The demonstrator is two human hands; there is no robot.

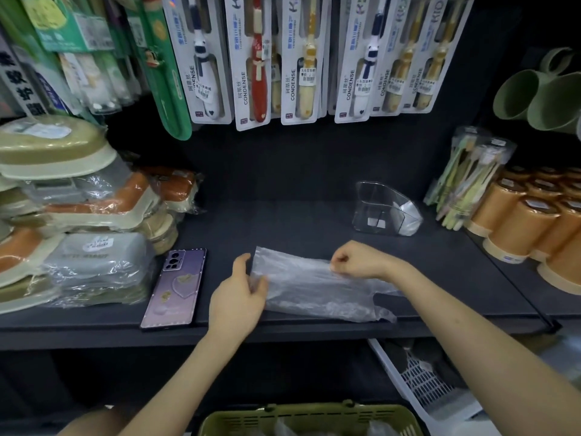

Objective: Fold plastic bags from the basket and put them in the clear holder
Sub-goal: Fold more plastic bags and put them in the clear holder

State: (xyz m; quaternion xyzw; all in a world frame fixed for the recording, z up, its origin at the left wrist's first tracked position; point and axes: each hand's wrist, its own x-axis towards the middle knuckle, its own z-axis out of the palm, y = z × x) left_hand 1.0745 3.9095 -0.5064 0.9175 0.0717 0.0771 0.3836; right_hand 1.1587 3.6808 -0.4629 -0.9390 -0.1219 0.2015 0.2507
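A clear plastic bag lies flattened on the dark shelf, its handles trailing to the right near the front edge. My left hand holds the bag's left end, thumb over the plastic. My right hand pinches the bag's upper edge with curled fingers. The clear holder stands behind the bag, to the right, with a folded bag inside at its right side. The green basket sits below the shelf at the bottom of the view, with more plastic in it.
A purple phone lies left of the bag. Wrapped soap boxes are stacked at the left. Orange cups and a toothbrush pack stand at the right. Toothbrush packs hang above. A white basket sits lower right.
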